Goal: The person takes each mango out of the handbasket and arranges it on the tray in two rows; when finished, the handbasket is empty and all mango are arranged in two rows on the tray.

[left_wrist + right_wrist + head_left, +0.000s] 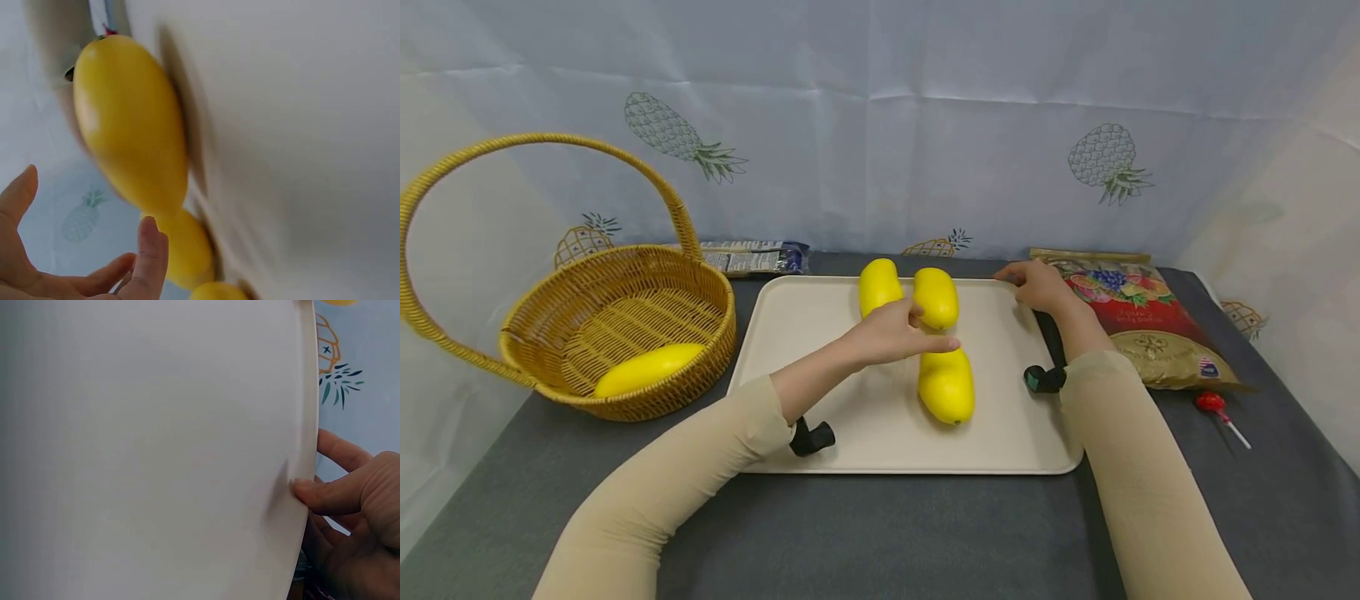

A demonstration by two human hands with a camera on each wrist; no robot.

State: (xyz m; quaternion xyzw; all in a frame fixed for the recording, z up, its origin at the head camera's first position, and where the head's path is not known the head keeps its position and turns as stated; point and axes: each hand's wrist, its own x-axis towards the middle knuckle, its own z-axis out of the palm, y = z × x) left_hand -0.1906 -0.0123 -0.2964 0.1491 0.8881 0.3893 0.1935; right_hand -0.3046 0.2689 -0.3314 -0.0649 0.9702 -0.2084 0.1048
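Beige-sleeved almost to both wrists, with a black mount (812,437) by the left one and a similar one by the right. Holds the left hand (891,333) spread over the pale tray (865,442), thumb well apart from the extended fingers, grasping nothing. Hovers between the near fruit (947,386) and the back pair; cannot tell whether touching any. Pinches the tray with the right hand (1037,286) at the far rim, close to the right corner, thumb on the inner side, fingers around the outer.

On the tray, three smooth yellow fruits: the near one right of centre, narrow end toward the front edge; the back-left fruit (878,283) partly hidden by the left hand; the back-right fruit (937,296) just beside it, near the far rim.

Left of the tray, an upright wicker basket (718,350) with a tall arched handle, and inside, a fourth fruit (647,369) against the near wall. Behind the basket, a printed packet (767,257), partly hidden. Right of the tray, a red-and-gold candy bag (1150,321) lying flat, and near its lower end, a red lollipop (1210,402) with a white stick. Underneath, dark grey cloth (880,533); behind, pale creased fabric (970,150) printed with pineapples.
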